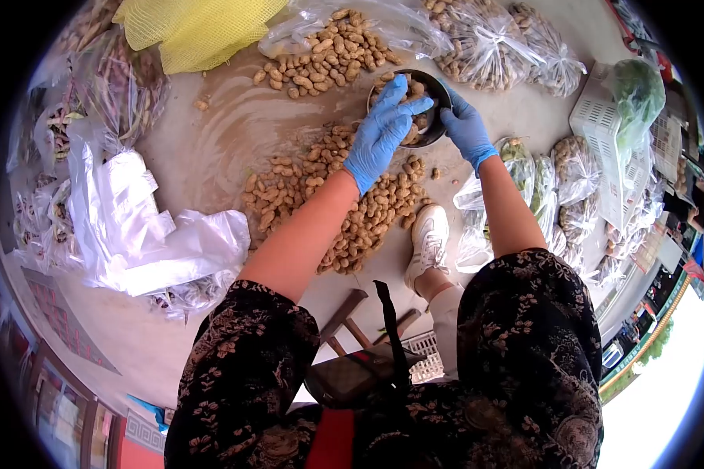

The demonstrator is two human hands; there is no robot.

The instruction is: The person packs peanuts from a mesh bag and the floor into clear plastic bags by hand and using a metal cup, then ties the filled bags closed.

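Concrete floor (211, 133) w/ peanut pile (344, 203); left hand (383, 129) fingers apart over bowl (434, 94), right hand (463, 125) clamped on its rim.

I see a yellow mesh sack (198, 27) far above the white plastic bags (145, 238), with a white basket (606, 125) well right of them.

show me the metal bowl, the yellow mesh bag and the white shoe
metal bowl (438, 90): head view, dark rim at right
yellow mesh bag (192, 27): head view, middle of the netting
white shoe (429, 238): head view, top of the shoe
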